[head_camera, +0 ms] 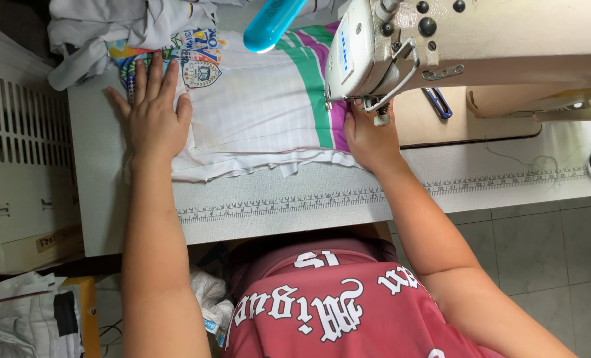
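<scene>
Nearest the person, the desk point(275, 205) edge carries a printed measuring strip point(375, 193) running left to right; just beyond it lies the white garment point(255, 113), spread flat with its long axis across the desk, green and purple stripes at its right end. The left hand point(153, 116) lies palm down on the garment's left part, its grip spread flat and pressing, closed on nothing; the right hand point(369, 136) rests on the striped edge, touching the cloth directly below the needle area of the sewing machine point(468, 46), its fingertips hidden under the machine head, so whether that grip pinches the fabric I cannot tell. The right hand is the nearer to the needle; the garment stretches away leftward from it. Farther back a blue cylindrical object point(272, 23) overhangs the cloth; small blue snips point(436, 103) lie right of the needle; a slotted white crate point(23, 132) stands at the far left, its contents not visible.
</scene>
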